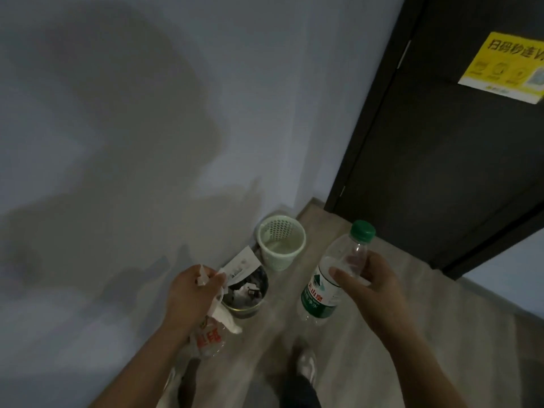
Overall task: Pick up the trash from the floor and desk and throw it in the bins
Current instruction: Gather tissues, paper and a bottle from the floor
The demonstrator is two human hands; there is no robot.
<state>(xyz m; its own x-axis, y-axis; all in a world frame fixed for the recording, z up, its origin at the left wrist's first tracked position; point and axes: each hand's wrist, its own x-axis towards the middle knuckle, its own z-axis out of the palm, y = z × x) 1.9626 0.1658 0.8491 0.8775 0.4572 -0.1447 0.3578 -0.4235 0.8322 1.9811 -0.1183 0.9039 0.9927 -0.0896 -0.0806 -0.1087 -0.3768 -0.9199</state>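
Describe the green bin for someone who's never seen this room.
From the dark door on the right, go left to the grey wall, where two bins stand on the floor. The pale green bin is the farther one: perforated sides, seemingly empty, unlike the dark trash-filled bin beside it.

The only view, worn on the head, looks forward and down at the pale green bin [282, 241], fairly near. A dark door [441, 157] stands up-right of that bin.
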